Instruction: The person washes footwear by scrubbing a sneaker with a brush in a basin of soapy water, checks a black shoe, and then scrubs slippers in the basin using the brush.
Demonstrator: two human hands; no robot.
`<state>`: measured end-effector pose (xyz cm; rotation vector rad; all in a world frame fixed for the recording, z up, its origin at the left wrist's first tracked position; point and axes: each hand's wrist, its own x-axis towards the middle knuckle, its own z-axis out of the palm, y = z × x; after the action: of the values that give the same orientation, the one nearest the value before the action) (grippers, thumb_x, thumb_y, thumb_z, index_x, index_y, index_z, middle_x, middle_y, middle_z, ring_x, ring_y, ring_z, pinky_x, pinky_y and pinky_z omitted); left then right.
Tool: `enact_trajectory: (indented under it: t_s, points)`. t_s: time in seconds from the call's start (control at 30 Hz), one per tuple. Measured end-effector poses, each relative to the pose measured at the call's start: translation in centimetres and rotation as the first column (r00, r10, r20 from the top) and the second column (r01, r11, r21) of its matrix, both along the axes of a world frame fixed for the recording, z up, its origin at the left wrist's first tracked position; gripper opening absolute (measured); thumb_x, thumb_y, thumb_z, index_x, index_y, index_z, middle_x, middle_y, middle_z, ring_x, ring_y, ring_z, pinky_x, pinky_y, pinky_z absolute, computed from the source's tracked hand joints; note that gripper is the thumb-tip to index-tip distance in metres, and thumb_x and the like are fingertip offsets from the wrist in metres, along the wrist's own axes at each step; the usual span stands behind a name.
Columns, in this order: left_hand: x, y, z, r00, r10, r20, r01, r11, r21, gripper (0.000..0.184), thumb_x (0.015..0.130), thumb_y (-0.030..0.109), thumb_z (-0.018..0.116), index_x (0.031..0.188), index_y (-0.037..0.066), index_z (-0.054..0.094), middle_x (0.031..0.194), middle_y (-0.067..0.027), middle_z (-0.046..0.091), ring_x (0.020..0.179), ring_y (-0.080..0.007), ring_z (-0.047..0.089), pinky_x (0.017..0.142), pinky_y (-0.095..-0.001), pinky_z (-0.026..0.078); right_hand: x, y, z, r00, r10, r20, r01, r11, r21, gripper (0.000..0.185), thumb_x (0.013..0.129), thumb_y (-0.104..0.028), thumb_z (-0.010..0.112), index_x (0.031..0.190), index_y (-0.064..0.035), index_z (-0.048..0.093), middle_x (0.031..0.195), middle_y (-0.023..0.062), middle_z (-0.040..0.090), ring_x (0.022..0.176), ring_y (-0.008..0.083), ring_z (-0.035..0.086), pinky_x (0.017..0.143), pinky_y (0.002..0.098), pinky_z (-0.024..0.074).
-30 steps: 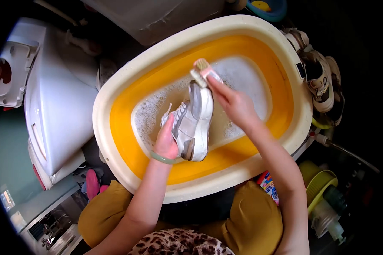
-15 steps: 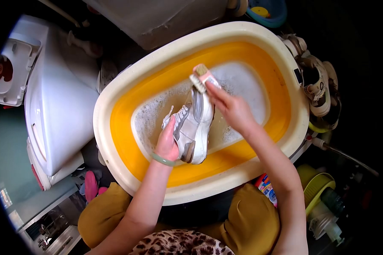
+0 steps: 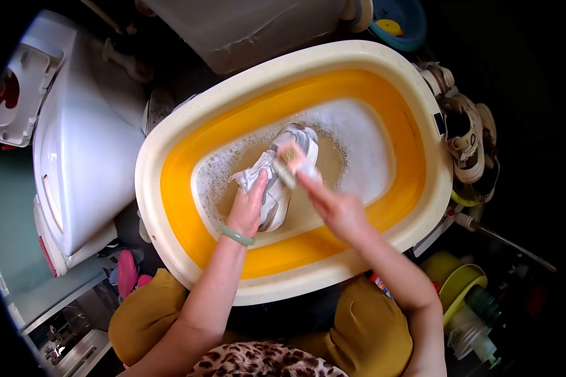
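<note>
The white shoe (image 3: pixel 274 202) is held over cloudy water (image 3: pixel 303 211) in the basin (image 3: pixel 146 182), its long axis running near to far with a rightward slant, gripped at its left by the fingers of the left hand (image 3: pixel 246 208), while those of the right hand (image 3: pixel 344 215) pinch a brush (image 3: pixel 295 161) reaching far-left across it.

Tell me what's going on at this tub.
A person's left hand holds a white-and-grey sneaker over murky, sudsy water in a cream-rimmed yellow tub. The right hand grips a pink brush at the shoe's side; motion blur hides whether the bristles touch. More shoes sit outside the tub.
</note>
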<state>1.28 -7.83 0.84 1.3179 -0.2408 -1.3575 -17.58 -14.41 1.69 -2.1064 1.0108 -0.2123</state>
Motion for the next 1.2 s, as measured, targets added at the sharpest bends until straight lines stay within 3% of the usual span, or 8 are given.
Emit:
enact_trajectory:
  t_s: [0.07,0.13,0.33,0.43,0.57,0.7,0.83,1.2]
  points:
    - [0.0,0.2,-0.1,0.999,-0.014,0.043,0.013,0.999,0.033,0.036,0.096,0.022,0.048,0.124,-0.001,0.049,0.122,-0.0066,0.055,0.110,-0.0150,0.051,0.098,-0.0292,0.039,-1.4,2.6,-1.1,0.977,0.025,0.211,0.002,0.992,-0.126,0.051,0.083,-0.011,0.061,0.129,-0.0307,0.052,0.075,0.0141,0.064,0.059,0.0264,0.064,0.055,0.0348,0.0508]
    - [-0.4,0.6,-0.2,0.998,-0.043,-0.049,0.043,0.999,0.007,0.036,0.096,0.022,0.048,0.123,-0.002,0.050,0.122,-0.0070,0.055,0.110,-0.0146,0.051,0.098,-0.0286,0.038,-1.8,0.9,-1.2,1.000,-0.004,-0.007,0.003,0.995,-0.104,0.048,0.084,-0.013,0.061,0.128,-0.0297,0.053,0.078,0.0131,0.065,0.059,0.0270,0.063,0.055,0.0343,0.0508]
    - [-0.1,0.3,-0.2,0.986,0.018,-0.165,-0.017,1.000,0.006,0.036,0.096,0.024,0.048,0.123,-0.001,0.050,0.120,-0.0071,0.056,0.109,-0.0151,0.052,0.096,-0.0295,0.040,1.8,-3.8,-2.7,0.959,-0.188,0.213,0.215,0.970,-0.115,0.042,0.087,-0.019,0.058,0.126,-0.0350,0.053,0.071,0.0113,0.063,0.054,0.0282,0.060,0.047,0.0375,0.0469]
    - [0.7,0.3,-0.8,0.991,0.056,-0.123,-0.051,0.998,0.044,0.036,0.096,0.024,0.048,0.122,0.000,0.051,0.120,-0.0069,0.056,0.107,-0.0155,0.053,0.095,-0.0297,0.041,-1.0,1.9,-1.1,0.999,0.031,0.041,-0.031,0.999,-0.009,0.048,0.084,-0.016,0.062,0.128,-0.0307,0.052,0.080,0.0156,0.065,0.064,0.0287,0.064,0.059,0.0350,0.0523]
    - [-0.6,0.6,-0.1,0.993,-0.030,-0.118,0.030,1.000,0.000,0.036,0.096,0.024,0.049,0.122,-0.001,0.052,0.121,-0.0066,0.055,0.107,-0.0153,0.053,0.096,-0.0296,0.040,-0.9,-1.0,-1.1,0.996,-0.057,-0.067,0.052,0.996,-0.077,0.041,0.089,-0.018,0.058,0.129,-0.0254,0.052,0.083,0.0135,0.065,0.065,0.0233,0.064,0.061,0.0310,0.0511]
    - [0.1,0.9,-0.5,0.956,-0.167,0.241,0.177,0.984,-0.022,0.033,0.094,0.020,0.050,0.119,-0.003,0.053,0.119,-0.0103,0.057,0.108,-0.0189,0.053,0.096,-0.0316,0.039,1.4,-6.2,0.3,0.958,-0.248,0.141,0.182,0.912,0.368,0.037,0.091,-0.023,0.054,0.128,-0.0186,0.052,0.102,0.0190,0.063,0.090,0.0308,0.062,0.079,0.0325,0.0471]
    - [1.5,1.1,-0.1,0.637,-0.318,0.702,0.416,0.909,0.034,0.031,0.091,0.013,0.054,0.116,-0.004,0.054,0.117,-0.0160,0.058,0.110,-0.0253,0.053,0.096,-0.0332,0.039,-2.8,-1.6,-1.6,0.937,-0.232,0.261,0.173,0.957,0.231,0.039,0.092,-0.020,0.053,0.130,-0.0196,0.050,0.107,0.0161,0.063,0.093,0.0263,0.063,0.080,0.0319,0.0472]
    - [0.5,2.1,-2.4,0.542,-0.488,0.684,0.520,0.834,0.183,0.040,0.088,0.017,0.058,0.123,0.000,0.050,0.123,-0.0179,0.054,0.117,-0.0302,0.049,0.101,-0.0347,0.035,-0.5,-5.1,-2.4,0.992,0.031,-0.119,0.005,0.956,0.292,0.040,0.091,-0.020,0.054,0.130,-0.0272,0.051,0.108,0.0115,0.064,0.091,0.0219,0.064,0.080,0.0292,0.0471]
